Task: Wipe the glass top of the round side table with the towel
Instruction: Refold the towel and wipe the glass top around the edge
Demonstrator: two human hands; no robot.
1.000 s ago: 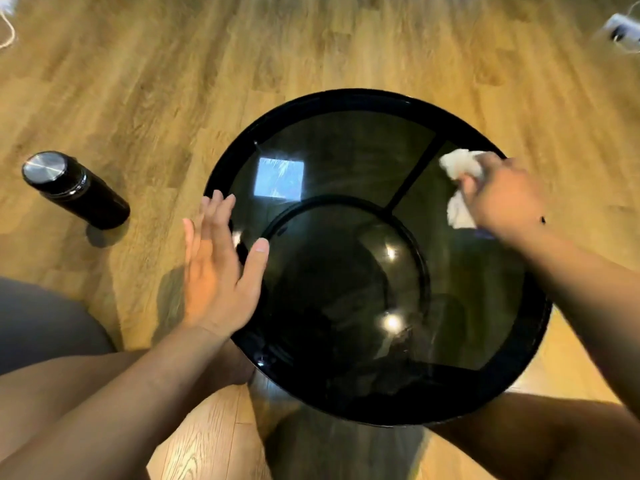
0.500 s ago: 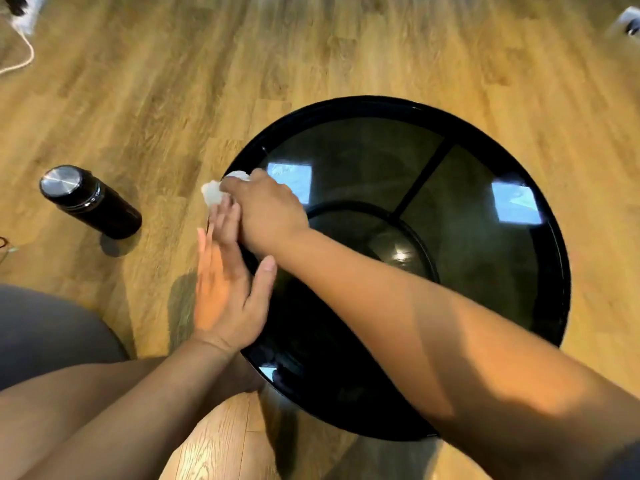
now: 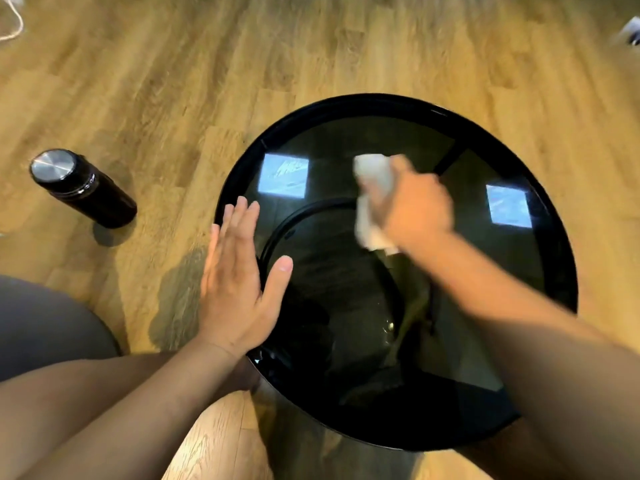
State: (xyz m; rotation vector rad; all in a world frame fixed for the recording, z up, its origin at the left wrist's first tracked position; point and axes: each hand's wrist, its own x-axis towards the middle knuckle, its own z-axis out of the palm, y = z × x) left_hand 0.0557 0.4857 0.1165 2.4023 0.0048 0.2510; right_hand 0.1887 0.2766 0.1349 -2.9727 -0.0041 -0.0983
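Note:
The round side table (image 3: pixel 346 109) has a black rim and a dark glass top that mirrors two bright squares. My right hand (image 3: pixel 417 211) is closed around a white towel (image 3: pixel 374 188) and presses it on the glass near the middle, toward the far side; both are blurred by motion. My left hand (image 3: pixel 239 282) lies flat on the table's left rim, fingers straight and close together, thumb spread onto the glass, holding nothing.
A black flask with a silver lid (image 3: pixel 81 188) stands on the wooden floor (image 3: pixel 207 64) left of the table. A white cable (image 3: pixel 12 24) lies at the far left corner. A grey cushion (image 3: pixel 45 327) sits near my left arm.
My right hand swept the towel from the right side of the glass to the left rim, and has now come back toward the middle. My left hand has stayed on the left rim.

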